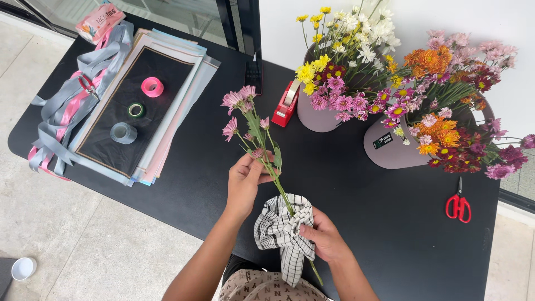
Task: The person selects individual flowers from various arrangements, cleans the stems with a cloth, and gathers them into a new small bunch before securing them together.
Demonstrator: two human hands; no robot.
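Nearest to us, our right hand was closed around a black-and-white checked cloth, which was bunched about the lower ends of a small bunch of pink daisy-like flowers on thin green stems. A stub of stem poked out below the cloth toward five o'clock. Our left hand sat just above, at about eleven o'clock from the right, its fingers pinched on the stems midway up.

The bunch's long axis ran from the cloth up toward eleven o'clock, blooms farthest from us. The left hand was the nearer to the flower heads; the right held the base. Whether the cloth was wrapped fully round the stems or only folded against them we could not quite tell.

All of this hung over a black matte table. At three o'clock lay red-handled scissors. At twelve o'clock stood a red tape dispenser, and beyond it, toward one o'clock, two mauve cylindrical buckets crowded with yellow, white, pink and orange flowers. At ten o'clock lay a stack of wrapping sheets, black on top, bearing a pink tape roll, a green one and a grey one, with grey and pink ribbons beside them. The floor was pale tile.
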